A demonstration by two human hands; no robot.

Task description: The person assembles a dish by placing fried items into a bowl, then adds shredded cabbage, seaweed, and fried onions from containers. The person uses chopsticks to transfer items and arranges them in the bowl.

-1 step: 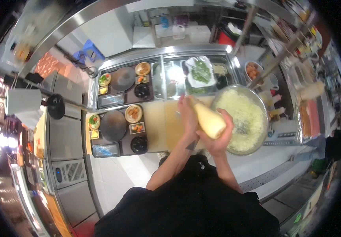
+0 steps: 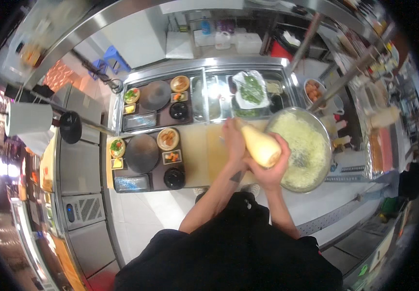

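Observation:
Between my hands is a pale yellow squeeze bottle, tilted with its broad base toward me and its narrow end pointing away to the left. My right hand wraps round the broad part near the base. At the narrow end, my left hand is closed against the bottle; its fingertips are partly hidden. Just right of my right hand stands a large metal bowl of finely shredded pale green vegetable. Under my hands lies a yellowish cutting board.
Two dark trays, a near one and a far one, hold round black plates, small dishes and black bowls. Behind the board sit metal bins and a white tray of greens. A bowl of eggs stands beside a metal post.
The whole view has shifted slightly, with the counter now a little farther right. The squeeze bottle stays in both hands, its base tipped a bit more toward me.

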